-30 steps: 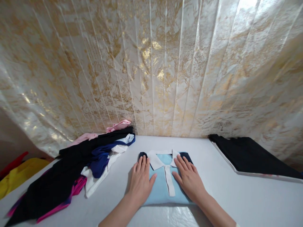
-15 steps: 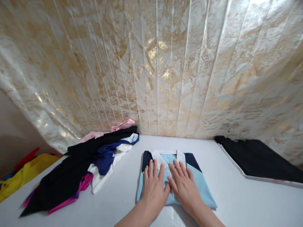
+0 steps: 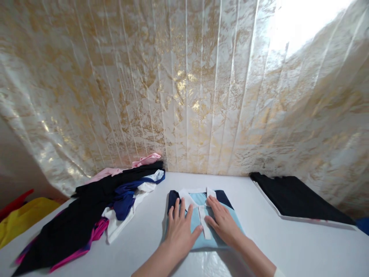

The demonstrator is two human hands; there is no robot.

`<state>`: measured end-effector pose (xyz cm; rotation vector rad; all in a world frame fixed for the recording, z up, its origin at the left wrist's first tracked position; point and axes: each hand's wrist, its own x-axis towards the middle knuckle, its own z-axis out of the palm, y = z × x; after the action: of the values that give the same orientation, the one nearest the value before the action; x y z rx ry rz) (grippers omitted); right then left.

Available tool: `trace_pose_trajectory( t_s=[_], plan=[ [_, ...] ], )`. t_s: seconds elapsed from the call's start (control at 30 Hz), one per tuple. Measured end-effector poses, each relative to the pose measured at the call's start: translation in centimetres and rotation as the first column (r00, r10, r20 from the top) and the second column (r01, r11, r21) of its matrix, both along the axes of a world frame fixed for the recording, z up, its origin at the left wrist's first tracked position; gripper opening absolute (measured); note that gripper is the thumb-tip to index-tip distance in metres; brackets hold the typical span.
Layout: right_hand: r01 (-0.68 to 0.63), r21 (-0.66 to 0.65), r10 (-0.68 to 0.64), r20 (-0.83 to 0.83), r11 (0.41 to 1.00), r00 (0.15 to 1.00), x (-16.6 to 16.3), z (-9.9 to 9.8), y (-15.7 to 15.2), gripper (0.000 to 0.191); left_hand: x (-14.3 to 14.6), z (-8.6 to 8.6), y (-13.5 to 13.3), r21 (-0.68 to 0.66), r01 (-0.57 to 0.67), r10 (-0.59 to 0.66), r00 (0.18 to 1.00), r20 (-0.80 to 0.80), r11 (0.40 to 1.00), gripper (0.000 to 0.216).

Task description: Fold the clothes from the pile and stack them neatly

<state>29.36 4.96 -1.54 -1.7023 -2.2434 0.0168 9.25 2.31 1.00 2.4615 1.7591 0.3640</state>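
Observation:
A folded light-blue polo shirt point(image 3: 196, 215) with a white collar and navy shoulders lies on the white table point(image 3: 302, 246) in front of me. My left hand point(image 3: 180, 230) rests flat on its left half, fingers spread. On the right half lies my right hand point(image 3: 221, 221), also flat, with fingertips near the collar and placket. Both hands press on the shirt and hold nothing.
A heap of unfolded clothes point(image 3: 86, 215) in black, navy, white and pink lies to the left. Yellow and red cloth point(image 3: 20, 217) sits beyond the table's left edge. A folded black garment point(image 3: 294, 200) lies at the right. A gold-and-white curtain point(image 3: 184, 88) hangs behind.
My hands went from the shirt's sides to its middle, then spread slightly apart again near the collar. The view shifted a little between frames.

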Motion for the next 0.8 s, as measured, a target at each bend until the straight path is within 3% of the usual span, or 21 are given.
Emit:
trace_pose_trajectory(
  t_s=[0.2,0.4,0.57,0.67,0.8],
  plan=[
    [0.112,0.163,-0.102,-0.070,0.980,0.992,3.3,0.8,2.5,0.050,1.9,0.1,1.5,0.042,-0.047,0.047,0.999,0.002,0.998,0.082],
    [0.184,0.067,-0.188,0.046,0.981,0.981,1.0,0.3,2.2,0.053,2.0,-0.9,2.9,0.079,-0.051,0.052,0.999,-0.002,0.996,0.079],
    [0.213,0.081,-0.218,0.065,0.974,0.974,0.0,-0.3,1.5,0.056,0.7,-0.7,3.6,0.126,-0.080,0.086,0.995,-0.041,0.989,0.073],
    [0.200,0.067,-0.200,-0.007,0.977,0.980,0.5,-0.4,1.8,0.061,0.3,-0.5,4.0,0.166,-0.136,0.153,0.984,-0.092,0.977,0.073],
    [0.303,-0.047,-0.304,-0.284,0.952,0.910,3.7,-0.2,2.7,0.066,-0.1,0.1,4.0,0.142,-0.133,0.150,0.981,-0.120,0.981,0.072]
  ],
)
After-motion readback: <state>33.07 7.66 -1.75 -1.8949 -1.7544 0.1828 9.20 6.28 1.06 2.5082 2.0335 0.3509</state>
